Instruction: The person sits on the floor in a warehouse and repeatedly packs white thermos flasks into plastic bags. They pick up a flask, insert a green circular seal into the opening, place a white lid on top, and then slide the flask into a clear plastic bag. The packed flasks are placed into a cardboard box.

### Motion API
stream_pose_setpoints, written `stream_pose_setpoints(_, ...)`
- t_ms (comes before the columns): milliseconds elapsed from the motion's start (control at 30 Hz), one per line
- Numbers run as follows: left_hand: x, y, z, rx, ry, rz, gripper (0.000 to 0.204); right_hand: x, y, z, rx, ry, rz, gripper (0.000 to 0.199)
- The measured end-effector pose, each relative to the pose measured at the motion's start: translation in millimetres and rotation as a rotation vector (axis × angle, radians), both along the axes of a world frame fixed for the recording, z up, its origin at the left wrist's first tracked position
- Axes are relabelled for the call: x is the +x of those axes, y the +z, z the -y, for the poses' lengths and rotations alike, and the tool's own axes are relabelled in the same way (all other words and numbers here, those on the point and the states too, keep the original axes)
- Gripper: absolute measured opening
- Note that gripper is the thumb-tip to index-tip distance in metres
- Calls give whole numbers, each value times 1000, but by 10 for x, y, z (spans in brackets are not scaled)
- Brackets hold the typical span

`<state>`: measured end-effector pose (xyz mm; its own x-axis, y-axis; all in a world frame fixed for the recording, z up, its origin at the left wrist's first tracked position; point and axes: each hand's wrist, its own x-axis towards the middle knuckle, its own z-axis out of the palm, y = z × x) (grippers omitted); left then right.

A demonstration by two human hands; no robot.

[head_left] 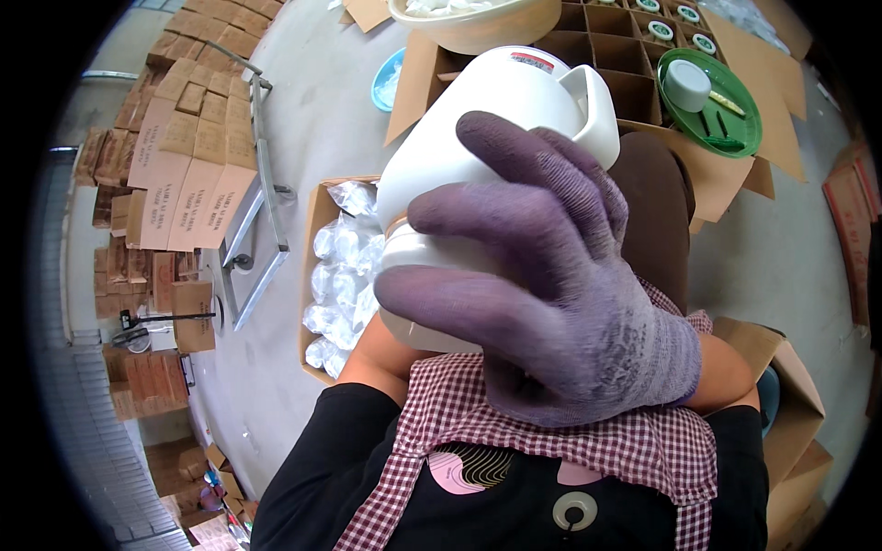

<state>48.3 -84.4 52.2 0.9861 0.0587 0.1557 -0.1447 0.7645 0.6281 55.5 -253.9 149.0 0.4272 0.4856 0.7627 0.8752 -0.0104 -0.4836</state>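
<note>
A large white plastic jug (459, 129) with a loop handle (602, 110) lies tilted in front of me, its rounded neck end (418, 335) toward my body. Over that end, close to the view, is my right hand (560, 294) in a purple-grey knitted glove. Its fingers are spread and slightly curved across the jug; whether they press on it I cannot make out. My left forearm (378, 354) runs up behind the jug, which hides my left hand.
At left, an open carton (317, 363) holds clear-bagged items. Beyond it are a metal trolley (266, 220) and stacked cartons (193, 184). Ahead are a cream basin (496, 32), a blue bowl (381, 83), a divided carton (634, 96) with white-lidded jars, and a green tray (749, 115).
</note>
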Motion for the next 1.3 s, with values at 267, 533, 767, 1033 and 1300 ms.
stream_pose_setpoints(267,-32,45,-39,33,-12,14,68,32,-83,65,228,71,-83,47)
stream_pose_setpoints(533,-55,104,-135,72,-17,31,69,38,-104,85,247,100,-84,50)
stream_pose_setpoints(767,-48,123,-188,100,-17,46,71,14,-56,79,198,87,-181,43)
stream_pose_setpoints(1033,-58,131,-212,115,-25,48,72,-42,-211,-68,244,-2,-64,47)
stream_pose_setpoints(1300,-57,145,-212,90,19,39,74,-97,-155,-32,191,-48,-42,55)
